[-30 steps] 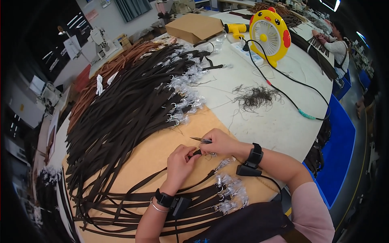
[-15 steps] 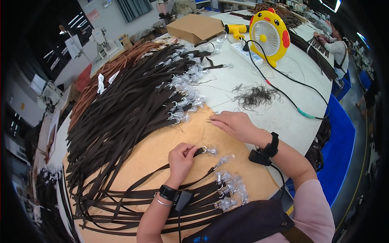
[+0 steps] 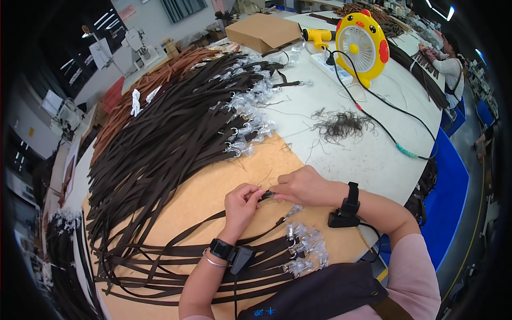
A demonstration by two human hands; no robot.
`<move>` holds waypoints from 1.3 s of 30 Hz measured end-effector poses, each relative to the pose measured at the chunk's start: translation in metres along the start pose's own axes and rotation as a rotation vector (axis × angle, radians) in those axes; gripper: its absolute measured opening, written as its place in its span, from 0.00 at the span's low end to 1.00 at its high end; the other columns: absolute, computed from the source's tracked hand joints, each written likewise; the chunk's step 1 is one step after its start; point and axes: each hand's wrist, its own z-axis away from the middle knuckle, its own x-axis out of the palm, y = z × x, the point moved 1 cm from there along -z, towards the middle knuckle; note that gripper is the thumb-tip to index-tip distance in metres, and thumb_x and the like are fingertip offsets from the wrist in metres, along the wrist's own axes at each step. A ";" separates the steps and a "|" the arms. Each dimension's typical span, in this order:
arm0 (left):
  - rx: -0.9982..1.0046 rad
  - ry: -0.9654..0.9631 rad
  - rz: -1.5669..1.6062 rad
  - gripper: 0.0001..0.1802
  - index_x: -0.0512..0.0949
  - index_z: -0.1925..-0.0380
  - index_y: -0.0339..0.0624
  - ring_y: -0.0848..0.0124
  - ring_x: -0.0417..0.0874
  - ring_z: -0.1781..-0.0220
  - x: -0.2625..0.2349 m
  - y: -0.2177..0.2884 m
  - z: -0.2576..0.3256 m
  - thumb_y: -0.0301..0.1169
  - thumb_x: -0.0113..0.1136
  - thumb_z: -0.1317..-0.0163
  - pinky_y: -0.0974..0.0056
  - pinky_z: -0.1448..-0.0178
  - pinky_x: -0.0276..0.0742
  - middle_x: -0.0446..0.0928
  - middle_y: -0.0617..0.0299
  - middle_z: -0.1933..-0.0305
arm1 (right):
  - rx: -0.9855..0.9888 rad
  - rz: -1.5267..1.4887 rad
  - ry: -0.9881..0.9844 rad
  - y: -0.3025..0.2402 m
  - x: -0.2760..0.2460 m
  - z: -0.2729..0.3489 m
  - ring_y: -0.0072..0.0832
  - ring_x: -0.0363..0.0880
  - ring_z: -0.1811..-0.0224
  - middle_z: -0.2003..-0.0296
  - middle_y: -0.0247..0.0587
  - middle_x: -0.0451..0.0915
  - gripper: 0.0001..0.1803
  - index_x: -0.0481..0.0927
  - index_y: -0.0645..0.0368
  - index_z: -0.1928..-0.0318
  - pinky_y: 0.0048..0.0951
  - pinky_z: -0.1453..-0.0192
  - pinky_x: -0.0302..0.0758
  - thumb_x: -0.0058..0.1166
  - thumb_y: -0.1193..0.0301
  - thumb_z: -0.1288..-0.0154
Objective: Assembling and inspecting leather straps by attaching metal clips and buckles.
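Between its thumb and fingers, my left hand (image 3: pixel 242 208) pinches a dark brown strap (image 3: pixel 201 225) close to its end. My right hand (image 3: pixel 301 186) meets it there, thumb and fingers closed at the strap's end, covering the clasp and its plastic wrap. Whether the right fingers grip the strap or a thread is hidden. Thin loose threads (image 3: pixel 271 178) stick up around the fingertips. Several similar straps (image 3: pixel 250 262) lie below my hands, their metal clasps wrapped in clear plastic (image 3: pixel 306 246). A tan board (image 3: pixel 213 186) lies under the work.
A large pile of dark straps (image 3: pixel 160 128) covers the left, with brown straps (image 3: pixel 152 80) behind. A thread tangle (image 3: pixel 344 124) lies on the white table (image 3: pixel 330 154). Beyond stand a yellow fan (image 3: pixel 373 48), a power strip (image 3: pixel 332 68) and a cardboard box (image 3: pixel 264 32). Another person (image 3: pixel 448 66) works far right.
My right hand has come down and toward me to the strap's end, beside my left fingertips. The left hand keeps its pinch on the strap. The clasp there is now covered.
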 end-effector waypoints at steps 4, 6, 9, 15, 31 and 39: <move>0.008 -0.014 -0.044 0.05 0.82 0.69 0.32 0.82 0.75 0.77 0.001 0.001 -0.003 0.24 0.64 0.35 0.75 0.73 0.71 0.78 0.66 0.74 | -0.027 -0.027 0.013 0.003 0.002 -0.001 0.39 0.82 0.72 0.73 0.38 0.79 0.12 0.84 0.54 0.61 0.38 0.69 0.76 0.58 0.59 0.33; 0.017 -0.017 -0.049 0.05 0.82 0.69 0.32 0.82 0.75 0.77 0.002 0.000 -0.005 0.24 0.64 0.35 0.75 0.72 0.71 0.78 0.66 0.75 | -0.027 -0.038 0.007 0.005 0.004 -0.001 0.39 0.82 0.71 0.73 0.38 0.79 0.12 0.84 0.54 0.61 0.39 0.69 0.76 0.58 0.59 0.33; 0.024 0.015 -0.053 0.07 0.82 0.71 0.33 0.80 0.77 0.80 0.004 -0.004 -0.006 0.25 0.66 0.37 0.72 0.75 0.70 0.78 0.63 0.78 | -0.025 -0.062 -0.001 0.006 0.005 -0.002 0.39 0.82 0.70 0.72 0.38 0.79 0.12 0.84 0.54 0.62 0.39 0.67 0.76 0.58 0.60 0.34; 0.007 -0.031 -0.094 0.06 0.82 0.69 0.33 0.82 0.75 0.77 0.001 -0.001 -0.006 0.24 0.62 0.33 0.75 0.72 0.71 0.77 0.67 0.75 | -0.003 -0.112 0.033 0.010 0.011 -0.001 0.37 0.82 0.70 0.73 0.35 0.79 0.12 0.86 0.52 0.59 0.37 0.68 0.75 0.59 0.60 0.34; -0.021 -0.038 -0.008 0.08 0.77 0.70 0.36 0.83 0.74 0.75 -0.003 -0.003 -0.004 0.26 0.58 0.30 0.76 0.69 0.69 0.75 0.69 0.75 | 0.085 -0.216 0.087 0.007 0.014 -0.002 0.38 0.83 0.70 0.70 0.36 0.83 0.12 0.85 0.50 0.56 0.36 0.68 0.75 0.59 0.59 0.33; 0.019 -0.013 -0.025 0.08 0.77 0.71 0.35 0.80 0.75 0.79 0.000 -0.006 -0.006 0.26 0.61 0.33 0.72 0.73 0.69 0.75 0.64 0.78 | 0.089 -0.227 -0.028 0.007 0.011 -0.010 0.42 0.82 0.71 0.72 0.40 0.83 0.12 0.78 0.53 0.62 0.40 0.68 0.73 0.59 0.59 0.34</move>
